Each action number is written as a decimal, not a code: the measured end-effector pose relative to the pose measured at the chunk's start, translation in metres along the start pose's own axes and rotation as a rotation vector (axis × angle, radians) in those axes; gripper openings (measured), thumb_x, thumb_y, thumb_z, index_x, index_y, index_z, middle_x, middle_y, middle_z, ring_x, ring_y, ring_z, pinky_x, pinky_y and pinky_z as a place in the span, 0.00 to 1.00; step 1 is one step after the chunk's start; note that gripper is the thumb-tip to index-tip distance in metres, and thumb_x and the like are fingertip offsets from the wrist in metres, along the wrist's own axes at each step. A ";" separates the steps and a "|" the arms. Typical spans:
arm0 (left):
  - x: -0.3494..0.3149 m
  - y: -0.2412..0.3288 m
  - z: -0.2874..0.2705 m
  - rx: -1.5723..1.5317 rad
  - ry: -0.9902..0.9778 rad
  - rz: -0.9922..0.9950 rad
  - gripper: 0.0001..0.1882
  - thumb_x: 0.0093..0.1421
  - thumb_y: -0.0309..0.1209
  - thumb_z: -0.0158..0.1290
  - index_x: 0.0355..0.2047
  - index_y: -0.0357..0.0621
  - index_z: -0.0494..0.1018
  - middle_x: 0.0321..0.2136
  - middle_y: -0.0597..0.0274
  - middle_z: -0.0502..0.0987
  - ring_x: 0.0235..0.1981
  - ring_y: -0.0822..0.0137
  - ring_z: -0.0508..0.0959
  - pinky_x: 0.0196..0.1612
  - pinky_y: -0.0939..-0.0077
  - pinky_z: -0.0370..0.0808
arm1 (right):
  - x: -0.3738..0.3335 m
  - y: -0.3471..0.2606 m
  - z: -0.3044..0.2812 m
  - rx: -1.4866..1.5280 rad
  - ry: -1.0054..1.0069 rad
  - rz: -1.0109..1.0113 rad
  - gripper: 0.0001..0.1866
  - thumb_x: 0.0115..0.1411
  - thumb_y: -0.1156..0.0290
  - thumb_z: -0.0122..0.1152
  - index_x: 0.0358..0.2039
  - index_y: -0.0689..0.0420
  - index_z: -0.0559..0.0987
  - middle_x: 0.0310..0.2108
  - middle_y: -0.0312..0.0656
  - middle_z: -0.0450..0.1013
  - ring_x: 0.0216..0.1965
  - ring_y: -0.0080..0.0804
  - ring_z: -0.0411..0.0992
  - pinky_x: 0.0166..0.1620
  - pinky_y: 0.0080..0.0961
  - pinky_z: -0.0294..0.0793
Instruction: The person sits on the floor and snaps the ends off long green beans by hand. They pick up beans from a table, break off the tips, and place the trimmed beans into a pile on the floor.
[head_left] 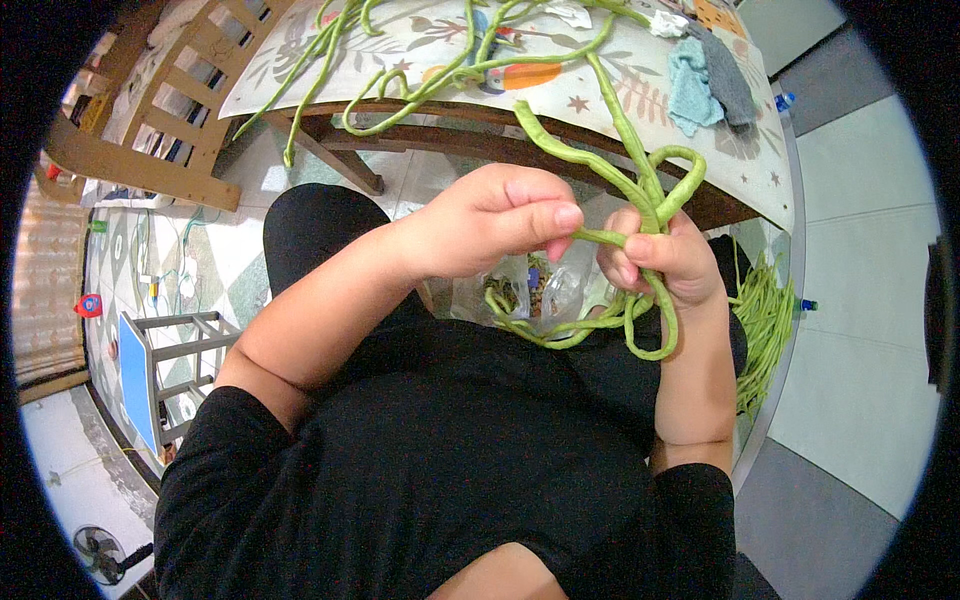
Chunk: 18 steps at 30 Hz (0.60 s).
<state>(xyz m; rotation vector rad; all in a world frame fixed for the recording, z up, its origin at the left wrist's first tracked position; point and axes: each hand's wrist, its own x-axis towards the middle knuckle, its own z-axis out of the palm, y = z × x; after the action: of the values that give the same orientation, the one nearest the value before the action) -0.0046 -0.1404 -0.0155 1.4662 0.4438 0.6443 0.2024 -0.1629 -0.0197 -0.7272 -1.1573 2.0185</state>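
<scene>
My right hand [692, 262] is closed round several long green beans [622, 122], which rise out of the fist, bend over in a loop and hang below it. One strand stretches up to the table's edge. Close beside it, my left hand [480, 222] pinches the end of a bean between thumb and fingers, and that bean runs across into the right fist. More bean lengths [570, 342] curve over my lap beneath both hands. Behind them is a clear plastic bag [565, 290] with scraps showing inside, partly hidden by the hands.
Ahead stands a table with a patterned cover [755, 185], long beans [375, 128] trailing over its front edge. A teal cloth [692, 92] and a grey cloth [732, 75] lie at its right. A bean pile [765, 340] is right of my leg. Leftward are a wooden chair [150, 165] and blue-topped stool [140, 385].
</scene>
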 end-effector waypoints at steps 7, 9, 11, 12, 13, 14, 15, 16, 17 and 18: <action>0.012 -0.015 0.010 -1.268 0.161 -0.012 0.19 0.58 0.44 0.39 0.16 0.48 0.61 0.12 0.75 0.53 0.14 0.79 0.52 0.18 0.85 0.51 | 0.001 0.000 0.001 0.078 0.013 -0.080 0.08 0.46 0.70 0.57 0.15 0.58 0.70 0.13 0.36 0.66 0.12 0.18 0.60 0.16 0.13 0.57; 0.016 -0.014 -0.016 -1.179 0.211 0.104 0.19 0.59 0.45 0.37 0.17 0.49 0.62 0.12 0.74 0.53 0.14 0.78 0.52 0.18 0.85 0.52 | -0.003 -0.005 -0.005 0.084 -0.046 -0.173 0.10 0.47 0.70 0.55 0.14 0.58 0.69 0.12 0.36 0.64 0.11 0.18 0.58 0.15 0.13 0.53; 0.017 -0.031 -0.028 -0.683 0.251 0.143 0.18 0.60 0.42 0.36 0.18 0.47 0.62 0.12 0.73 0.54 0.14 0.78 0.52 0.18 0.84 0.53 | -0.006 -0.011 -0.010 0.129 -0.066 -0.280 0.11 0.48 0.68 0.53 0.14 0.59 0.68 0.10 0.35 0.59 0.09 0.18 0.53 0.13 0.13 0.48; 0.016 -0.041 -0.026 -0.498 0.352 -0.038 0.17 0.60 0.40 0.37 0.19 0.46 0.63 0.13 0.73 0.55 0.14 0.78 0.53 0.18 0.84 0.54 | -0.005 -0.013 -0.013 0.136 -0.098 -0.328 0.16 0.51 0.61 0.52 0.12 0.55 0.68 0.07 0.29 0.57 0.06 0.15 0.52 0.12 0.13 0.48; 0.014 -0.053 -0.020 -0.371 0.366 -0.157 0.15 0.60 0.39 0.38 0.22 0.45 0.65 0.14 0.73 0.57 0.15 0.79 0.55 0.19 0.84 0.55 | -0.007 -0.017 -0.017 0.150 -0.123 -0.362 0.16 0.53 0.61 0.51 0.12 0.54 0.68 0.07 0.28 0.57 0.07 0.14 0.52 0.12 0.13 0.49; 0.012 -0.066 -0.015 -0.241 0.382 -0.275 0.14 0.60 0.39 0.40 0.25 0.44 0.67 0.14 0.74 0.59 0.16 0.80 0.57 0.20 0.84 0.57 | -0.009 -0.021 -0.020 0.164 -0.152 -0.395 0.16 0.54 0.61 0.49 0.13 0.54 0.69 0.08 0.28 0.57 0.07 0.14 0.52 0.12 0.13 0.49; 0.010 -0.081 -0.012 -0.098 0.360 -0.307 0.12 0.59 0.38 0.41 0.27 0.44 0.68 0.15 0.74 0.61 0.17 0.80 0.59 0.21 0.85 0.58 | -0.010 -0.024 -0.024 0.198 -0.204 -0.416 0.17 0.55 0.60 0.48 0.14 0.54 0.69 0.08 0.28 0.56 0.07 0.13 0.53 0.13 0.12 0.50; 0.008 -0.096 -0.011 0.045 0.336 -0.339 0.12 0.59 0.37 0.42 0.30 0.43 0.70 0.16 0.73 0.63 0.18 0.80 0.60 0.21 0.85 0.59 | -0.011 -0.027 -0.028 0.220 -0.260 -0.423 0.16 0.55 0.61 0.49 0.14 0.54 0.70 0.09 0.28 0.57 0.08 0.13 0.53 0.13 0.11 0.51; 0.009 -0.114 -0.012 0.131 0.297 -0.386 0.11 0.58 0.37 0.44 0.32 0.43 0.70 0.17 0.74 0.64 0.19 0.80 0.61 0.23 0.86 0.60 | -0.013 -0.027 -0.031 0.243 -0.256 -0.444 0.16 0.55 0.61 0.49 0.14 0.55 0.70 0.09 0.28 0.57 0.07 0.13 0.53 0.13 0.11 0.51; 0.007 -0.123 -0.011 0.311 0.274 -0.393 0.12 0.58 0.38 0.44 0.32 0.43 0.70 0.20 0.71 0.67 0.21 0.79 0.65 0.25 0.85 0.64 | -0.014 -0.028 -0.033 0.266 -0.261 -0.464 0.16 0.55 0.62 0.49 0.14 0.55 0.70 0.09 0.28 0.57 0.07 0.13 0.53 0.13 0.11 0.51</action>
<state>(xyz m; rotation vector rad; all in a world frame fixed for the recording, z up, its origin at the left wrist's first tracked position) 0.0096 -0.1258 -0.1380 1.5263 1.0553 0.4728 0.2431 -0.1468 -0.0074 -0.0508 -1.0520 1.8459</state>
